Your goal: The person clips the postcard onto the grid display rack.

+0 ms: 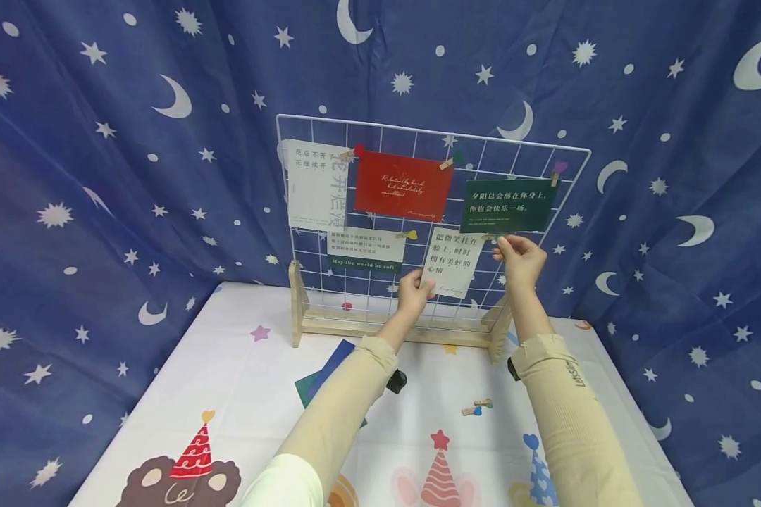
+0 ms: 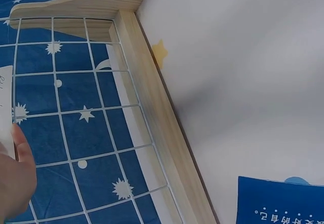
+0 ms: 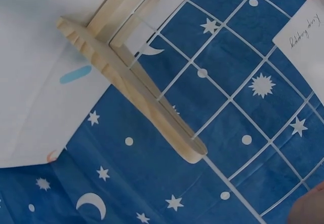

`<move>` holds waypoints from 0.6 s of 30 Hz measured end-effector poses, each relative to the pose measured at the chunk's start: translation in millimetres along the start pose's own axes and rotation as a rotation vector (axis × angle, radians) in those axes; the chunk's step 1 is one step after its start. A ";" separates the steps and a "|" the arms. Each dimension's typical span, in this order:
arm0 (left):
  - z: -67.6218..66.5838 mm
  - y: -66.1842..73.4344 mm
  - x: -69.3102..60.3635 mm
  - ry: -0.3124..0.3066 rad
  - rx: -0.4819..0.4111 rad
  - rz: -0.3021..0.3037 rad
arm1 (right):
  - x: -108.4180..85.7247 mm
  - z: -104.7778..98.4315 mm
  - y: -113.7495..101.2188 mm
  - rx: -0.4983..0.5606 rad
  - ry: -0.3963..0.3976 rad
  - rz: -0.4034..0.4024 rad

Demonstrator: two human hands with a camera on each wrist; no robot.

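A white card with dark writing leans slightly tilted against the white wire grid. My left hand pinches its lower left edge, and the left wrist view shows the thumb along the card. At the card's upper right corner, my right hand pinches a small wooden clothespin, mostly covered by the fingertips. Just above hangs a dark green card, held by a clothespin with a purple heart. Only part of the right hand enters the right wrist view.
A red card, a tall white card and a white-and-green card hang on the grid. Its wooden base stands on the table. Two loose clothespins lie at front; blue and green cards lie beside my left forearm.
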State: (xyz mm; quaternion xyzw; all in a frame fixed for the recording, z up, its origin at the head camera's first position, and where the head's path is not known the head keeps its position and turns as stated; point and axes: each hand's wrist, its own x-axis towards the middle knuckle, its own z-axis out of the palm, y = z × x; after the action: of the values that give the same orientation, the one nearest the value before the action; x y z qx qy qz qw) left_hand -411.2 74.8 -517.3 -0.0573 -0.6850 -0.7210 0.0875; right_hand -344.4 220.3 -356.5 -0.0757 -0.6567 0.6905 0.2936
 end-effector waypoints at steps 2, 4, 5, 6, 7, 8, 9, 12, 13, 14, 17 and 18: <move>-2.7 -2.8 -1.9 0.002 -0.008 0.056 | 0.4 -0.4 0.1 -0.006 -0.009 -0.009; -2.8 -10.8 6.2 -0.015 0.017 0.013 | 1.1 -0.9 0.0 -0.019 -0.021 -0.024; -1.0 -21.4 11.3 0.001 0.020 0.058 | 1.5 -1.3 -0.1 -0.029 -0.028 -0.034; 0.9 -31.5 16.5 0.018 0.024 0.095 | 1.9 -1.6 -0.3 -0.040 -0.036 -0.045; 2.2 -37.2 20.7 0.028 0.039 0.084 | 2.2 -2.0 -0.7 -0.049 -0.044 -0.054; 4.0 -46.5 27.5 0.033 0.048 0.064 | 2.5 -2.2 -1.3 -0.056 -0.052 -0.058; 5.7 -59.0 35.8 0.035 0.055 0.053 | 2.6 -2.3 -2.3 -0.060 -0.058 -0.060; 15.1 -122.6 74.1 0.059 0.045 0.043 | 0.4 -2.5 -8.5 -0.077 -0.074 -0.058; 17.2 -137.4 83.0 0.058 0.035 0.037 | -1.1 -2.4 -11.5 -0.081 -0.076 -0.054; 19.5 -152.4 91.4 0.057 0.023 0.051 | -2.9 -2.1 -14.9 -0.085 -0.077 -0.051; 23.4 -167.2 99.0 0.054 0.006 0.058 | -7.9 -1.6 -23.4 -0.104 -0.079 -0.045; 23.8 -162.3 95.1 0.056 0.006 0.061 | -9.2 -1.4 -25.2 -0.107 -0.079 -0.043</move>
State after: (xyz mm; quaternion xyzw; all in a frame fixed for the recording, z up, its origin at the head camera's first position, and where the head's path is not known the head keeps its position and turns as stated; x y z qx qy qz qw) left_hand -538.3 101.5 -655.4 -0.0577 -0.6823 -0.7174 0.1286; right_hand -328.5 216.0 -335.3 -0.0499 -0.7052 0.6505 0.2776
